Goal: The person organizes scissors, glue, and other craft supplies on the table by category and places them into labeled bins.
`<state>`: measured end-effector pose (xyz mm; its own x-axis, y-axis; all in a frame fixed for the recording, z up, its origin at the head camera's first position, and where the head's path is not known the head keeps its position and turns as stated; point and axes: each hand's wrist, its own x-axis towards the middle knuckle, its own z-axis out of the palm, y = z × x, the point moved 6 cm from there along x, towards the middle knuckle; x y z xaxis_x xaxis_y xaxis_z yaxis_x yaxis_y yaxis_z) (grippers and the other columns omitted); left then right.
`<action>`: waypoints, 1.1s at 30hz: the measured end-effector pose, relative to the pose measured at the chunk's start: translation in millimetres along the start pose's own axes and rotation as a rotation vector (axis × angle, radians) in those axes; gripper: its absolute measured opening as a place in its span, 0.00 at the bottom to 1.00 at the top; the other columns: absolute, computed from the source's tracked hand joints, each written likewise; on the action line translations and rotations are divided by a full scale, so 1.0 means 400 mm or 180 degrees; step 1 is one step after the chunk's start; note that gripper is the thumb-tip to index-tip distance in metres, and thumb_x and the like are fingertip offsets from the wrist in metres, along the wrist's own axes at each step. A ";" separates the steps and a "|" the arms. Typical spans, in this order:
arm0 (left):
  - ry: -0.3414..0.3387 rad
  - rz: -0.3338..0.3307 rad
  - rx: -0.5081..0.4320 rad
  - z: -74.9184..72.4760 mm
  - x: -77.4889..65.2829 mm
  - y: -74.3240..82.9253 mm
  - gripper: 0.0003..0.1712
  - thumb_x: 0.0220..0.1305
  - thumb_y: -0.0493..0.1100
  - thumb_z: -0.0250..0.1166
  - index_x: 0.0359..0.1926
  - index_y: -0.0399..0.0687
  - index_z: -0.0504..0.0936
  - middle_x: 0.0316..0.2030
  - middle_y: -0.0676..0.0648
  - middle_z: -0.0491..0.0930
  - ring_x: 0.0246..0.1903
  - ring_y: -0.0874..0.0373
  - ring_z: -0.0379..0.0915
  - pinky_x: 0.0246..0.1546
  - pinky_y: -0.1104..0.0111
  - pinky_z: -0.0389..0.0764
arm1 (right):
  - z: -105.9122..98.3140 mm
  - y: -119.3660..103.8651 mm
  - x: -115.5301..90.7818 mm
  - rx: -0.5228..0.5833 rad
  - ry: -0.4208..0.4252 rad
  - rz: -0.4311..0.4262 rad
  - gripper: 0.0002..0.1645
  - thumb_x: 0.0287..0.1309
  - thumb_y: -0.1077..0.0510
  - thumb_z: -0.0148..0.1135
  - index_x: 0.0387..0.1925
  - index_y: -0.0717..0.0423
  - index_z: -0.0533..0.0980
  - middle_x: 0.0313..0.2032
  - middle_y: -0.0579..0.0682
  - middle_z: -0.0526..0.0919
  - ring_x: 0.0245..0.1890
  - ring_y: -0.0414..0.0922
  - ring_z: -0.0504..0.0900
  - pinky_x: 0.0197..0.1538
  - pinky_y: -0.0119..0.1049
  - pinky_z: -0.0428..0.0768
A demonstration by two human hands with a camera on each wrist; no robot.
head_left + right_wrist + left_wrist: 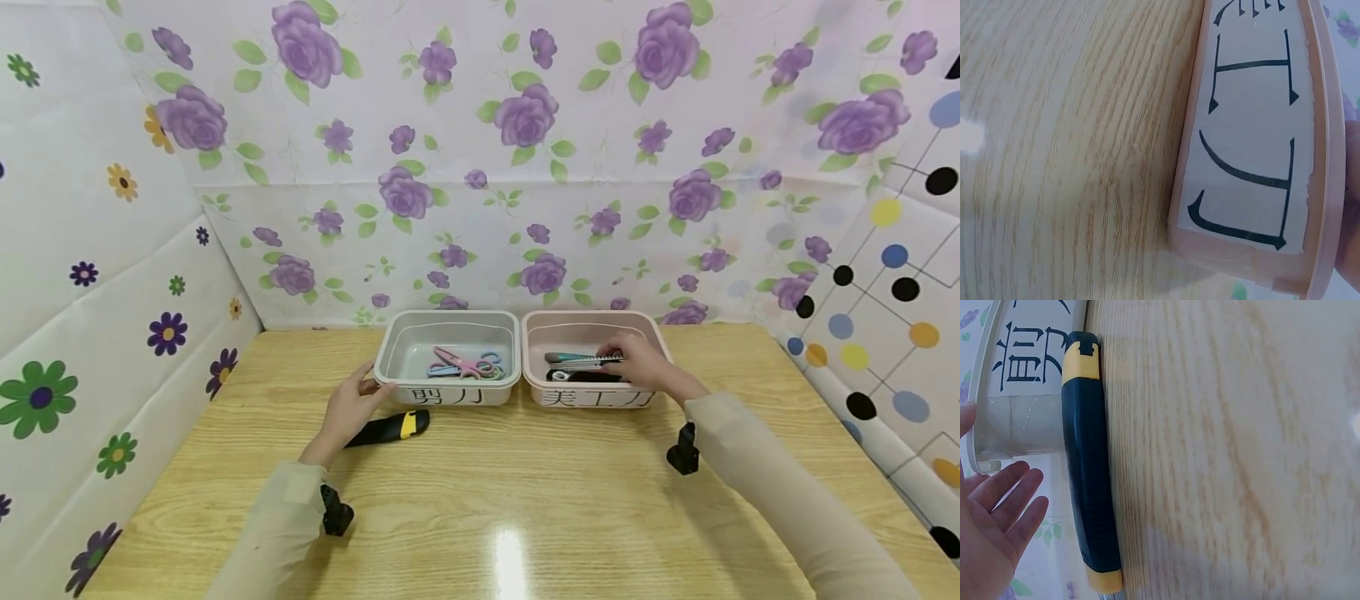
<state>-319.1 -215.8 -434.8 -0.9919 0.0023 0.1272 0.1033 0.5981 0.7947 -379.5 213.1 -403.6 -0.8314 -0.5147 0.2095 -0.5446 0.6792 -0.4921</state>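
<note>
My left hand is at the left end of the grey bin, its thumb at the rim's front corner. In the left wrist view the other fingers are loosely extended beside the bin. Close by on the table lies a black and yellow utility knife. Pink scissors and other scissors rest inside the grey bin. My right hand reaches into the pink bin, thumb and fingers curled at the end of a silver utility knife. The right wrist view hides those fingertips behind the bin wall.
Both bins stand side by side near the back of the wooden table, with labels on their fronts. A teal-handled knife and dark-handled tools also lie in the pink bin. Flowered sheeting covers the wall behind.
</note>
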 end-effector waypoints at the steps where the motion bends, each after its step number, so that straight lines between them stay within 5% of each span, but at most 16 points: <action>1: 0.0003 -0.0002 -0.0020 0.000 0.000 0.000 0.39 0.59 0.55 0.61 0.66 0.44 0.59 0.50 0.37 0.76 0.51 0.46 0.73 0.42 0.56 0.76 | 0.000 0.001 -0.001 0.0007 -0.0015 -0.0009 0.10 0.50 0.68 0.63 0.37 0.68 0.79 0.33 0.57 0.81 0.35 0.52 0.79 0.40 0.46 0.76; 9: -0.0010 0.0001 -0.0019 0.004 0.002 -0.004 0.40 0.58 0.56 0.60 0.66 0.43 0.60 0.50 0.37 0.76 0.50 0.45 0.73 0.41 0.56 0.76 | 0.000 0.012 -0.005 -0.0013 -0.0066 0.0036 0.15 0.52 0.66 0.62 0.42 0.71 0.77 0.36 0.59 0.80 0.37 0.52 0.78 0.41 0.46 0.75; 16: -0.0034 -0.0016 0.0011 0.003 0.000 -0.001 0.41 0.58 0.57 0.60 0.66 0.43 0.59 0.50 0.37 0.76 0.51 0.45 0.72 0.42 0.56 0.76 | -0.027 0.003 0.001 0.0008 0.0227 0.0003 0.22 0.52 0.64 0.62 0.48 0.73 0.72 0.44 0.66 0.77 0.42 0.57 0.75 0.46 0.50 0.72; 25: -0.0043 -0.0055 0.0022 -0.004 -0.005 0.012 0.40 0.60 0.55 0.60 0.67 0.42 0.58 0.51 0.36 0.74 0.52 0.44 0.71 0.43 0.54 0.76 | -0.026 -0.098 0.009 0.0002 0.0199 -0.0094 0.27 0.53 0.56 0.63 0.52 0.67 0.72 0.45 0.61 0.78 0.43 0.53 0.76 0.46 0.48 0.73; 33: -0.0021 -0.0058 0.0072 -0.003 -0.005 0.013 0.39 0.60 0.54 0.60 0.66 0.41 0.59 0.51 0.36 0.75 0.52 0.44 0.71 0.43 0.54 0.75 | 0.012 -0.218 0.027 0.0333 0.0022 -0.0294 0.28 0.50 0.53 0.66 0.52 0.62 0.72 0.43 0.55 0.78 0.41 0.47 0.76 0.43 0.43 0.75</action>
<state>-316.5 -213.8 -430.3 -0.9941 -0.0033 0.1088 0.0837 0.6160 0.7833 -340.3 145.8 -362.3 -0.7791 -0.5687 0.2636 -0.6046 0.5706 -0.5558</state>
